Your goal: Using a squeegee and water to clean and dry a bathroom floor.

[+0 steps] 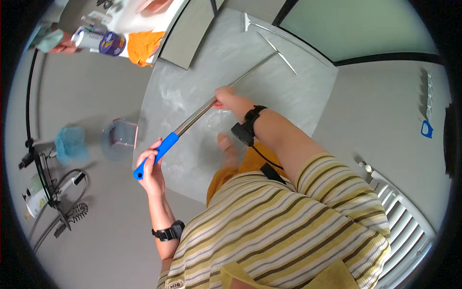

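A floor squeegee has a metal pole (195, 117) with a blue grip at its near end. My left hand (151, 168) is closed around the blue grip (166, 144). Farther along, my right hand (224, 96) grips the metal pole. The pole runs away towards the upper right, where a thin blade (277, 52) lies on the grey floor (213, 54). Wet, foamy patches show on the floor beside the pole. Both forearms wear black straps with small devices. One bare foot or slipper (225, 142) shows below the pole.
Another squeegee (246, 22) lies by the frosted glass panel (361, 29). A washbasin counter (121, 21) with bottles and an orange cloth (144, 47) stands upper left. Shower fittings (43, 173) and a clear bin (121, 139) are at left, a white radiator (400, 216) at lower right.
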Demonstrator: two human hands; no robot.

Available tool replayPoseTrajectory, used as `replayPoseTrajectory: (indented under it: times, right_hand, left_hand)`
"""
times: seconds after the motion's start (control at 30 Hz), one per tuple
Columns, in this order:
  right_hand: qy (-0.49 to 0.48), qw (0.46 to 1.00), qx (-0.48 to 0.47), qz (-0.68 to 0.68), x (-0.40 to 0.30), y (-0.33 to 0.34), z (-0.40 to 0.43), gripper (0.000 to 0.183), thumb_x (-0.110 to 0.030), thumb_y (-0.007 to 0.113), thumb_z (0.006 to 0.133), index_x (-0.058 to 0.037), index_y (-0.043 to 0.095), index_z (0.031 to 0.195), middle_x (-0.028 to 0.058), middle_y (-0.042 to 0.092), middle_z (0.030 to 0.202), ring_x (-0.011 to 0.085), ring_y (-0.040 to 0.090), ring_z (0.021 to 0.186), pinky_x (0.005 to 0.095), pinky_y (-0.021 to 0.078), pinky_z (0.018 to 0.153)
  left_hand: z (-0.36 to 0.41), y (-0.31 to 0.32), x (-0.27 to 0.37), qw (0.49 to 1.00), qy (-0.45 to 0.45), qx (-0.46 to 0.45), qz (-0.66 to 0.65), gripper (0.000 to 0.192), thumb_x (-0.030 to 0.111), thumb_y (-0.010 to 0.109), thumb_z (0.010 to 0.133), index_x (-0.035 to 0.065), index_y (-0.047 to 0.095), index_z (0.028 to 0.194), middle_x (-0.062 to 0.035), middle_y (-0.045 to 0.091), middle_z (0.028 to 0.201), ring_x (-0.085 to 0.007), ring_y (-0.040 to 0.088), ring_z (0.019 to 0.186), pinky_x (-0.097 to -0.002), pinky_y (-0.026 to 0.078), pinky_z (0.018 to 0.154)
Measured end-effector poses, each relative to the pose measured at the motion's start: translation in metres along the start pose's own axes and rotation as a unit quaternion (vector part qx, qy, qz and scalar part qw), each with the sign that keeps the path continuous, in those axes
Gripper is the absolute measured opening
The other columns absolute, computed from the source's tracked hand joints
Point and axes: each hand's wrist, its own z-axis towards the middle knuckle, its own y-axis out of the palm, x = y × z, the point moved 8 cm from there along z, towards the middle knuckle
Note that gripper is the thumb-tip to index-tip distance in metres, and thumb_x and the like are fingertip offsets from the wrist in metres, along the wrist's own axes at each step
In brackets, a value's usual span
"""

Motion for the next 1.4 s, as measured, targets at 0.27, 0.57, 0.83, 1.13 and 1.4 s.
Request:
replayPoseTrajectory:
  times: [0.27, 0.57, 0.83, 1.13, 1.4]
  right_hand:
    - [0.094, 0.987, -0.072, -0.111, 0.169, 0.175, -0.072, 0.026, -0.013, 0.047, 0.088, 0.0028, 0.046, 0.109, 0.0258, 0.061, 0.088, 0.0396, 0.065, 0.077, 0.0544, 0.0560, 0.061]
    - [-0.047, 0.948, -0.169, -0.265, 0.184, 0.225, -0.121, 0.029, -0.016, 0.056, 0.082, 0.0116, 0.052, 0.090, 0.0263, 0.061, 0.078, 0.0366, 0.066, 0.062, 0.0424, 0.0565, 0.048]
    - [-0.180, 0.940, -0.032, -0.289, 0.119, 0.196, -0.024, 0.034, -0.014, 0.059, 0.081, 0.0080, 0.037, 0.094, 0.0170, 0.057, 0.072, 0.0242, 0.060, 0.051, 0.0366, 0.0533, 0.042]
    - [-0.035, 0.901, -0.115, -0.416, 0.222, 0.233, -0.045, 0.029, -0.022, 0.054, 0.082, 0.0051, 0.044, 0.080, 0.0139, 0.055, 0.067, 0.0233, 0.059, 0.055, 0.0422, 0.0572, 0.050]
    - [0.083, 0.897, -0.224, -0.372, 0.328, 0.281, -0.128, 0.021, -0.010, 0.054, 0.084, 0.0058, 0.042, 0.092, 0.0157, 0.058, 0.077, 0.0301, 0.063, 0.062, 0.0448, 0.0585, 0.061]
  left_hand:
    - [-0.138, -0.168, 0.075, 0.971, 0.038, 0.234, 0.017, 0.013, 0.015, 0.054, 0.082, 0.0018, 0.057, 0.081, -0.0208, 0.062, 0.106, -0.0375, 0.053, 0.113, -0.0422, 0.047, 0.094]
    - [-0.198, -0.224, 0.087, 0.960, 0.127, 0.244, 0.043, 0.016, 0.019, 0.056, 0.082, 0.0033, 0.058, 0.085, -0.0222, 0.061, 0.105, -0.0424, 0.052, 0.112, -0.0543, 0.033, 0.102]
    - [-0.109, -0.190, -0.044, 0.977, 0.072, 0.197, -0.024, 0.010, 0.010, 0.057, 0.086, 0.0016, 0.060, 0.089, -0.0212, 0.060, 0.111, -0.0328, 0.049, 0.117, -0.0451, 0.035, 0.101]
    - [-0.182, -0.259, -0.048, 0.953, -0.034, 0.300, -0.031, 0.014, 0.007, 0.055, 0.084, 0.0011, 0.063, 0.095, -0.0160, 0.061, 0.114, -0.0211, 0.056, 0.106, -0.0285, 0.042, 0.088]
    - [-0.292, -0.293, 0.001, 0.913, 0.017, 0.406, -0.029, 0.017, 0.011, 0.058, 0.082, -0.0005, 0.063, 0.094, -0.0225, 0.060, 0.112, -0.0292, 0.055, 0.109, -0.0376, 0.044, 0.091]
